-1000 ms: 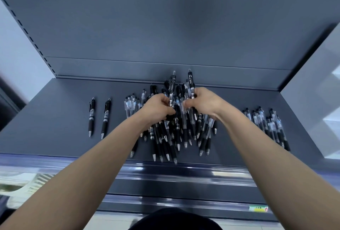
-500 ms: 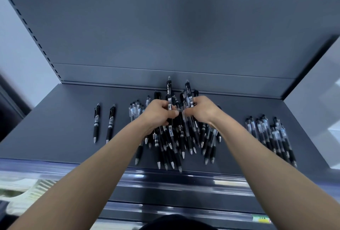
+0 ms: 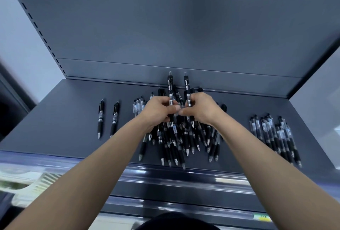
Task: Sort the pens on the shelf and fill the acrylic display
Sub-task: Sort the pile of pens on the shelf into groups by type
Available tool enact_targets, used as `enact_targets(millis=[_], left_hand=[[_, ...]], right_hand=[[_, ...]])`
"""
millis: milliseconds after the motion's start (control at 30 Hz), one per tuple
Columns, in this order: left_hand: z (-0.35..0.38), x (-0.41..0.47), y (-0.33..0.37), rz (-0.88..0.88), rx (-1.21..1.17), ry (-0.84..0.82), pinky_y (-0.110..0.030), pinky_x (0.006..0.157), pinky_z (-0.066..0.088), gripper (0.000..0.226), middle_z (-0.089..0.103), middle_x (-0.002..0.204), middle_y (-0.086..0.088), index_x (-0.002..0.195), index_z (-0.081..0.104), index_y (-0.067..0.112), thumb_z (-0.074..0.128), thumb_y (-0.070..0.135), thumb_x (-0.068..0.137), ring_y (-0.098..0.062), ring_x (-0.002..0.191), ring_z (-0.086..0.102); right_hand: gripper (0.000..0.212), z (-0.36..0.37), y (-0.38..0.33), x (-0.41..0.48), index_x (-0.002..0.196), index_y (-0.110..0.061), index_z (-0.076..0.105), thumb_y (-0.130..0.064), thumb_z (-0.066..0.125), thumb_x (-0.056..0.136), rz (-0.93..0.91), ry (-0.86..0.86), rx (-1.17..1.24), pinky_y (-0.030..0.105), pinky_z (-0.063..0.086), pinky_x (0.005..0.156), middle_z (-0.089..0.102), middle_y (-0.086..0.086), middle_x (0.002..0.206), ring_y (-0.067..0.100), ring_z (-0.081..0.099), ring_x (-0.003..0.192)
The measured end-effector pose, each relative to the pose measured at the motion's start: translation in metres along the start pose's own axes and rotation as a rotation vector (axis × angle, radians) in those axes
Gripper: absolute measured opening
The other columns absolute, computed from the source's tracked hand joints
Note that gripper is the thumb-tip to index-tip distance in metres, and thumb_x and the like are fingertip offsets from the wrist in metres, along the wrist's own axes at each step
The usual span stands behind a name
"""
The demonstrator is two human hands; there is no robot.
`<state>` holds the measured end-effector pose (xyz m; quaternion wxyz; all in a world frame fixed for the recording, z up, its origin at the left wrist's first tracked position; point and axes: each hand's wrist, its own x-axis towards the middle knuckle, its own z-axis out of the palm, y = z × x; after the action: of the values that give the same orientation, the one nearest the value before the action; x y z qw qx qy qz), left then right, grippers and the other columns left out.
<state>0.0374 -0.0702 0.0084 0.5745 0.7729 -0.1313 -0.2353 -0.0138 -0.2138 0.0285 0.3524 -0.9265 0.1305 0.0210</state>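
the left hand and the right hand covered the top of the middle pile of pens, so i could not count how many each one gripped. the print on the two raised pens in their fingers was too small to read. the clear pens beside the left hand were half hidden by it. the pale things low at left were only a blur, the small label too. a dark round shape was cut by the bottom edge.

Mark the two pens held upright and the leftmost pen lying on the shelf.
Left upright pen (image 3: pixel 170 86): head view, black upper barrel.
Right upright pen (image 3: pixel 186 84): head view, black upper barrel.
Leftmost pen (image 3: pixel 100 118): head view, mid-barrel.
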Motion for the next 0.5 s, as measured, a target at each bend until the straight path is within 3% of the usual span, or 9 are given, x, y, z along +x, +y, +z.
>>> enact_targets(millis=[167,333,433,500], left_hand=[[-0.003,-0.002,0.001,0.013,-0.075,0.019,-0.014,0.050,0.043,0.014,0.062,0.077,0.002,0.097,0.068,0.010,0.067,0.017,0.086,-0.007,0.064,0.053],[-0.013,-0.006,-0.004,-0.029,-0.124,0.050,-0.016,0.049,0.042,0.017,0.065,0.075,0.004,0.095,0.069,0.007,0.072,0.018,0.081,-0.002,0.057,0.055],[-0.033,-0.008,-0.006,-0.058,-0.130,0.113,-0.016,0.045,0.040,0.014,0.064,0.075,0.000,0.092,0.068,0.008,0.072,0.016,0.081,-0.008,0.055,0.051],[-0.054,-0.012,-0.009,-0.103,-0.121,0.135,-0.014,0.041,0.039,0.010,0.061,0.073,-0.002,0.089,0.065,0.008,0.069,0.016,0.084,-0.009,0.053,0.051]], right_hand=[[0.023,0.011,-0.012,-0.001,0.069,-0.020,0.055,-0.025,0.077,0.075,-0.108,-0.116,-0.163,0.028,0.044,0.069,0.058,0.000,0.077,0.018,0.054,0.074],[0.029,0.018,-0.021,-0.004,0.064,-0.017,0.053,-0.027,0.078,0.075,-0.119,-0.166,-0.195,0.025,0.036,0.052,0.050,-0.001,0.065,0.016,0.048,0.060],[0.029,0.020,-0.026,-0.004,0.080,-0.003,0.067,-0.030,0.077,0.076,-0.126,-0.178,-0.208,0.031,0.051,0.069,0.066,0.008,0.082,0.024,0.061,0.075],[0.028,0.024,-0.032,-0.003,0.087,-0.001,0.070,-0.027,0.073,0.080,-0.151,-0.132,-0.193,0.032,0.050,0.077,0.069,0.010,0.091,0.024,0.063,0.086]])
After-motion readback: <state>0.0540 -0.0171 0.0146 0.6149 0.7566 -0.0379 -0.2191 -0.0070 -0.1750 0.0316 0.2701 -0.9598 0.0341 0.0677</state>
